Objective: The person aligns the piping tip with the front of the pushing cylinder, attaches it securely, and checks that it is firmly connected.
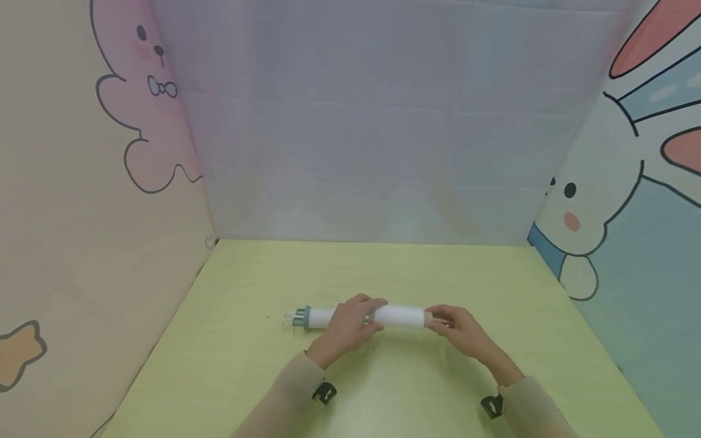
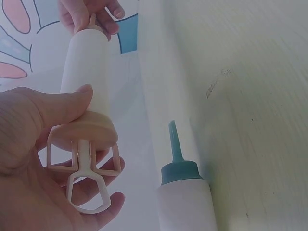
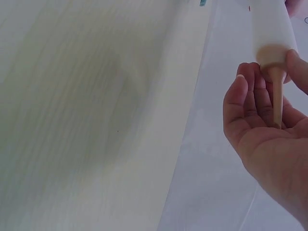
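The peach-capped piping syringe (image 1: 397,317) is held level just above the yellow-green desk (image 1: 230,365), near its centre. The left hand (image 1: 346,328) wraps the barrel at the plunger end, at nine o'clock; the right hand (image 1: 459,331) cups the thin nozzle at three o'clock. It looks light, rigid and smooth, so the barrel is the safest hold, not the fragile-looking tip. A teal-capped syringe (image 2: 185,204) lies beside it.

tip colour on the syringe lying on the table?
Teal tip on the syringe, clearest in the left wrist view.
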Tool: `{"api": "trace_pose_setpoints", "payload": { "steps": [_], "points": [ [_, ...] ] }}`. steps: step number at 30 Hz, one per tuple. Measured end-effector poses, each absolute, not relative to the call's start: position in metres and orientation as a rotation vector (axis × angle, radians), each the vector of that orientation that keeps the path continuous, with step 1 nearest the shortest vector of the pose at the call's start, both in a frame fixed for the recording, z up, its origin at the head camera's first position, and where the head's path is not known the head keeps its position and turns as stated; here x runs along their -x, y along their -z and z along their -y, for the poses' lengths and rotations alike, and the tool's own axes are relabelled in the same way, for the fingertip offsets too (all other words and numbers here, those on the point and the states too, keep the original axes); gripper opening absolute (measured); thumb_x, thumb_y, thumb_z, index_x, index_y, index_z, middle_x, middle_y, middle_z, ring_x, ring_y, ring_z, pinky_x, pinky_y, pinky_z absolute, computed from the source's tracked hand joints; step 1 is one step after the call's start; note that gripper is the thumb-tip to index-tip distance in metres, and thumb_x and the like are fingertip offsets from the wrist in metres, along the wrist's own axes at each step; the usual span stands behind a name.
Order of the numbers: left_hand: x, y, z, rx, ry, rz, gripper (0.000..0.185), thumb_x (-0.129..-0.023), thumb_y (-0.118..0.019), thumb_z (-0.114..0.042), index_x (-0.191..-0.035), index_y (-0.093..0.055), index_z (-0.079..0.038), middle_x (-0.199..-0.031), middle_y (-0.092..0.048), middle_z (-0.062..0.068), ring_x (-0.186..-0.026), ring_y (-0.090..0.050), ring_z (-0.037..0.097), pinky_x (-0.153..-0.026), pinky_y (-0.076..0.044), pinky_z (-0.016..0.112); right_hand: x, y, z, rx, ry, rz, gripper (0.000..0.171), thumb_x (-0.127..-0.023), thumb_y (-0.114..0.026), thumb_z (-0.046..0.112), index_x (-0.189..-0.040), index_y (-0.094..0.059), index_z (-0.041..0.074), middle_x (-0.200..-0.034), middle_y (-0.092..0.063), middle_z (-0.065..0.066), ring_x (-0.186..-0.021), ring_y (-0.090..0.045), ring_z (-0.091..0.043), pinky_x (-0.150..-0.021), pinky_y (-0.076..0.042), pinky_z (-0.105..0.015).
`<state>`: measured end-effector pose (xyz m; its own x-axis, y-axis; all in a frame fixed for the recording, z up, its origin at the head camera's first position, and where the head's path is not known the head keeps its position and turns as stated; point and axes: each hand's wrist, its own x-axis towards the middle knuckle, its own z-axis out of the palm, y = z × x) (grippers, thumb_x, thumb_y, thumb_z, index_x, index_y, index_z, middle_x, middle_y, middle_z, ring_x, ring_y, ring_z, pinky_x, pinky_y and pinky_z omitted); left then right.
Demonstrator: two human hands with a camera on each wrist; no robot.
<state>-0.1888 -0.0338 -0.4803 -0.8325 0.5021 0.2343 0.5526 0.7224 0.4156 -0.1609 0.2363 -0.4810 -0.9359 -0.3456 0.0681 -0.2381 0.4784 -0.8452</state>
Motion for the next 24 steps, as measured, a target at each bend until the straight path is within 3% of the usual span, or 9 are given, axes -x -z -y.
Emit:
{"api": "trace_pose_setpoints", "payload": {
  "steps": [9, 24],
  "points": [
    [0.19, 0.479, 0.032, 0.888, 0.717, 2.779, 0.045, -0.082, -0.071, -0.033, -0.125, -0.059, -0.026, -0.111, -0.064, 0.001, -0.096, -0.059, 0.015, -0.074, -0.047, 0.034, 0.161, 0.481, -0.24, 0.509, 1.471, -2.601, 0.035, -0.093, -0.058, 0.026, -0.116, -0.06, 0.0, -0.112, -0.063, -0.018, -0.098, -0.064, -0.026, -0.073, -0.052, -0.027],
    [0.197, 0.481, 0.004, 0.917, 0.576, 2.772, 0.047, -0.083, -0.069, -0.035, -0.128, -0.057, -0.025, -0.114, -0.064, 0.001, -0.098, -0.06, 0.018, -0.074, -0.047, 0.037, 0.164, 0.488, -0.259, 0.386, 1.472, -2.709, 0.038, -0.091, -0.06, 0.023, -0.122, -0.058, 0.0, -0.118, -0.062, -0.02, -0.103, -0.063, -0.033, -0.068, -0.052, -0.025]
  ]
}}
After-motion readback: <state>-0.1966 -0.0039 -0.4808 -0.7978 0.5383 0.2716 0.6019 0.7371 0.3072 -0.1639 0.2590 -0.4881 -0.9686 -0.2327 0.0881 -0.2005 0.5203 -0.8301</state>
